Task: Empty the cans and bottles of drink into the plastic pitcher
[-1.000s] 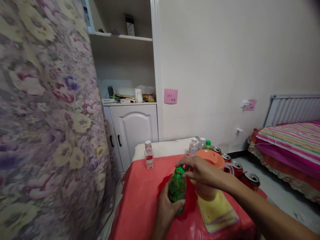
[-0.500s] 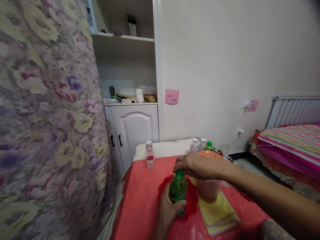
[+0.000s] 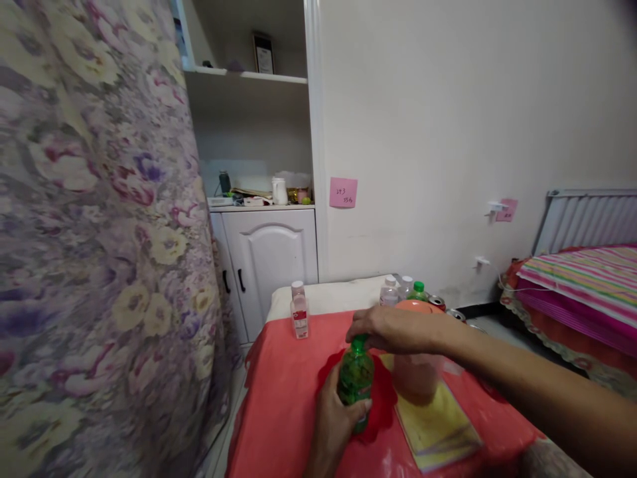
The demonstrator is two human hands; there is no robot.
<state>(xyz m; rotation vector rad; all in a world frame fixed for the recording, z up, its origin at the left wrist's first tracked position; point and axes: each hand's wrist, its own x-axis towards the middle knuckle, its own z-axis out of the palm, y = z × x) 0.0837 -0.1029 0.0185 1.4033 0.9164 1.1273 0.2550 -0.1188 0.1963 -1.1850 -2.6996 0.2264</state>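
A green plastic bottle (image 3: pixel 356 377) stands upright over a red scalloped plate (image 3: pixel 384 392); whether its base touches the plate I cannot tell. My left hand (image 3: pixel 332 417) wraps round the bottle's lower body from the left, thumb across the front. At the top, the fingers of my right hand (image 3: pixel 381 328) are closed over the green cap (image 3: pixel 358 342), which they mostly cover. Under my right forearm is a pinkish, see-through container (image 3: pixel 417 380), partly hidden, on a flat yellow item (image 3: pixel 438 428).
A clear bottle with a red label (image 3: pixel 299 315) stands at the table's far left. At the back right are clear bottles (image 3: pixel 389 292), another green-capped bottle (image 3: pixel 418 291), an orange round item (image 3: pixel 414 305) and several cans (image 3: pixel 436 302). A floral curtain (image 3: pixel 99 232) hangs at left.
The view has shifted very slightly. Both hands keep the same hold on the green bottle and its cap, with no clear movement of the bottle.
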